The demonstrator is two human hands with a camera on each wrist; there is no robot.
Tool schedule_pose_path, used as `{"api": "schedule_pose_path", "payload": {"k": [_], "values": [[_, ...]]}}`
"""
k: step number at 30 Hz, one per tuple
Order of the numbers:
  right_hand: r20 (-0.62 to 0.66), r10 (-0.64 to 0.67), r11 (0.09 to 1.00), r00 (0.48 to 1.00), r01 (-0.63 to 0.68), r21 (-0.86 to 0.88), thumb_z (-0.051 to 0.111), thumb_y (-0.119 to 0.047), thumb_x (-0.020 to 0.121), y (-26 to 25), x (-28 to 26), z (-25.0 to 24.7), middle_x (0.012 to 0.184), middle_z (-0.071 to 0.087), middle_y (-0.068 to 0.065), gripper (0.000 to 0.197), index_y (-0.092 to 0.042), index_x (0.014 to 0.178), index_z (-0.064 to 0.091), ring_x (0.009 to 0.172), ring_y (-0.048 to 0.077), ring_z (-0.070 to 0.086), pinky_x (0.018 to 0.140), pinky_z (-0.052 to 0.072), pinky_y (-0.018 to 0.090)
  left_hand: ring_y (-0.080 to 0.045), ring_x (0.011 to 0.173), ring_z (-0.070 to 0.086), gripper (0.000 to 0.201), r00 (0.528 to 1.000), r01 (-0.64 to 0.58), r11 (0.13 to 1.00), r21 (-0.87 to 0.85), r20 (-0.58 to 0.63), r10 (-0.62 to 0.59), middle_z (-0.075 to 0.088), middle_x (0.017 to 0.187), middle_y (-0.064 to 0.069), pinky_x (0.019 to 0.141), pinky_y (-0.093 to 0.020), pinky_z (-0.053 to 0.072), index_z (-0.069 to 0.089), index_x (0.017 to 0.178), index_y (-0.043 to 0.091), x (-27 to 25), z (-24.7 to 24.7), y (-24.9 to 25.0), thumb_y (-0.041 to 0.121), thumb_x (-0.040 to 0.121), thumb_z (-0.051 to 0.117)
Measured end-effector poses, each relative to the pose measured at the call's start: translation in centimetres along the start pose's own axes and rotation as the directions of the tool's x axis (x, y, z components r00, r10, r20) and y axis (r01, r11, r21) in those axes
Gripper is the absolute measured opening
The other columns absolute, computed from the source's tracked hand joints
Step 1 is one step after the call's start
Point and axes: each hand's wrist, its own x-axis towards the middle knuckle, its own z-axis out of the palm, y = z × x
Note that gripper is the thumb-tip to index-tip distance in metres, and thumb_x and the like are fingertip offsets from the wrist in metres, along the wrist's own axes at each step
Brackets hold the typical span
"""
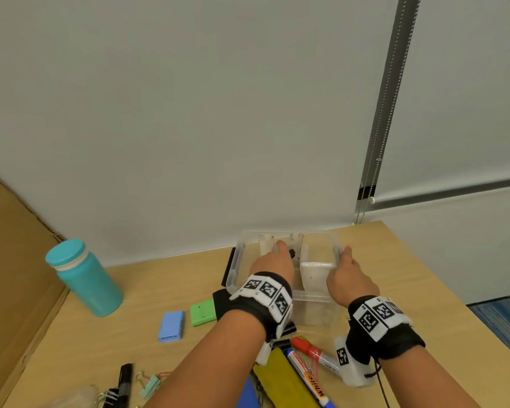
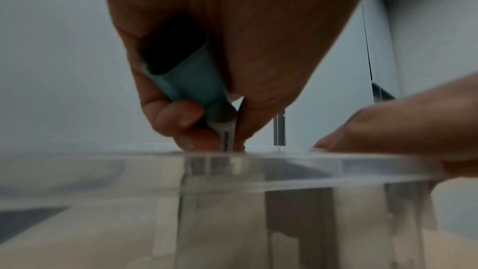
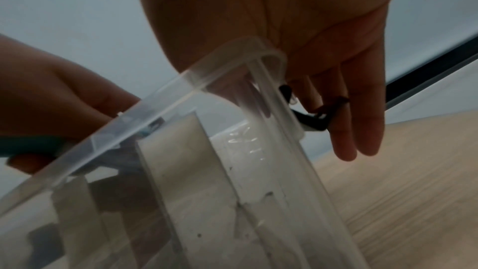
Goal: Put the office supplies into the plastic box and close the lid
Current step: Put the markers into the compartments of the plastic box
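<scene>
— Table first, wood and big. What sits on it?

— See-through plastic box at the far side by the wall, lid off. Teal bottle stands far to the left.

— And the hands?

— Right hand holds the box's right rim, thumb inside, fingers straight down outside. Left hand is over the box, fingers curled tight round a teal utility knife, tip pointing down at the box.

— What waits near?

— Olive pouch, whiteboard marker and red marker near the wrists. Blue block and green block lie left of the box. Black marker and a mint binder clip lie nearest, left.
</scene>
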Motion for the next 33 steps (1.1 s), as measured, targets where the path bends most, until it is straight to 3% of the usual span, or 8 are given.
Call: {"api": "schedule_pose_path", "payload": {"k": [9,16,20,23,27,30,31,33], "values": [[0.015,-0.019,1.0,1.0,0.019,0.024,0.03,-0.019,0.096,0.1,0.3,0.0,0.16,0.012,0.01,0.067,-0.016,0.152,-0.006,0.127,0.036,0.046,0.101,0.037,0.043,-0.032,0.11,0.06,0.027,0.993,0.055,0.995,-0.088,0.106,-0.046,0.062,0.121,-0.018,0.092,-0.036,0.047,0.056,0.118,0.0,1.3,-0.3,0.7,0.012,0.097,0.046],[0.012,-0.011,1.0,1.0,0.011,0.0,0.029,-0.02,0.096,-0.2,-0.1,-0.2,0.159,0.015,0.01,0.065,-0.016,0.152,-0.005,0.126,0.036,0.047,0.1,0.036,0.042,-0.014,0.105,0.063,0.036,0.978,-0.09,0.926,-0.366,-0.21,0.012,0.066,0.119,0.004,0.097,-0.032,0.05,0.047,0.135,0.023,-3.8,-0.9,-4.7,0.02,0.099,0.039],[0.008,-0.012,1.0,1.0,0.012,0.002,0.031,-0.021,0.096,-0.2,-0.2,-0.4,0.156,0.021,0.012,0.064,-0.016,0.152,-0.001,0.124,0.039,0.047,0.1,0.037,0.044,0.001,0.076,0.06,0.021,0.921,-0.18,0.916,-0.357,-0.389,0.03,0.067,0.091,0.017,0.071,-0.02,0.05,0.057,0.107,0.037,-7.8,0.4,-7.9,0.031,0.097,0.04],[-0.005,-0.02,1.0,1.0,0.019,-0.015,0.033,-0.022,0.096,-0.2,-0.4,-0.5,0.151,0.029,0.014,0.063,-0.016,0.15,0.003,0.12,0.04,0.05,0.098,0.039,0.045,-0.007,0.076,0.058,0.017,0.967,-0.131,0.96,-0.249,-0.244,0.068,0.064,0.093,0.01,0.065,-0.02,0.046,0.058,0.103,0.03,-8.9,3.5,-9.5,0.029,0.096,0.042],[0.021,-0.009,1.0,1.0,0.01,-0.013,0.034,-0.024,0.095,-0.5,-0.6,-0.7,0.153,0.027,0.013,0.064,-0.016,0.151,0.002,0.124,0.04,0.046,0.101,0.037,0.046,-0.019,0.108,0.053,0.03,0.992,-0.114,0.993,-0.016,0.056,0.115,0.053,0.121,0.0,0.089,-0.032,0.046,0.055,0.123,0.024,-8.3,7.5,-10.0,0.031,0.095,0.048],[-0.065,-0.092,0.991,0.994,0.085,-0.103,0.035,-0.029,0.096,-0.3,-1.5,-0.9,0.158,0.017,0.011,0.064,-0.013,0.151,0.007,0.131,0.041,0.037,0.105,0.036,0.049,-0.022,0.115,0.047,0.036,0.983,-0.122,0.991,0.056,0.143,0.113,0.046,0.128,-0.002,0.094,-0.036,0.045,0.052,0.129,0.023,-7.5,8.5,-10.0,0.031,0.094,0.05],[-0.163,-0.189,0.975,0.968,0.165,-0.147,0.038,-0.028,0.096,-0.1,-2.0,-0.9,0.156,0.02,0.012,0.062,-0.011,0.15,0.013,0.132,0.039,0.036,0.105,0.037,0.048,-0.022,0.116,0.047,0.037,0.983,-0.122,0.99,0.066,0.147,0.111,0.046,0.128,-0.003,0.095,-0.036,0.045,0.051,0.129,0.022,-7.3,8.6,-10.0,0.029,0.093,0.051],[-0.367,-0.448,0.894,0.815,0.415,-0.17,0.046,-0.021,0.093,0.1,-3.6,-1.0,0.143,0.038,0.011,0.053,-0.009,0.142,0.03,0.125,0.029,0.041,0.1,0.042,0.04,-0.022,0.116,0.046,0.037,0.981,-0.128,0.989,0.074,0.157,0.116,0.046,0.128,-0.002,0.097,-0.037,0.045,0.053,0.128,0.021,-6.8,8.7,-9.9,0.028,0.093,0.053]]}}
